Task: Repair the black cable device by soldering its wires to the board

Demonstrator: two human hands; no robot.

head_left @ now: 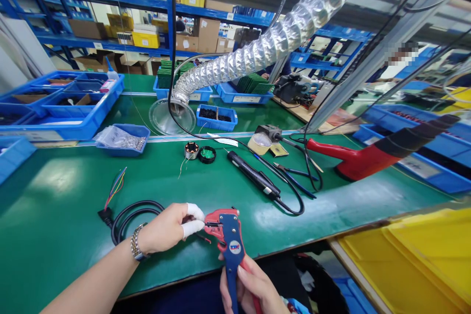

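A red and blue wire stripper (232,245) is gripped in my right hand (253,284), its jaws pointing left over the front of the bench. My left hand (167,228), with white finger covers on thumb and forefinger, pinches a thin wire of the black cable (142,204) at those jaws. Below these fingers a red-tipped wire end (204,239) sticks out. Behind the left wrist the cable lies coiled, its connector (106,217) ending in loose coloured wires (116,189). How far the pinched wire enters the jaws is hard to see.
Farther back lie a wound motor stator (191,150), a black round part with a green board (207,154), an electric screwdriver (253,175) and pliers (294,171). A red heat gun (364,157) stands right. A foil duct (250,56) hangs above; blue bins (125,140) line the back.
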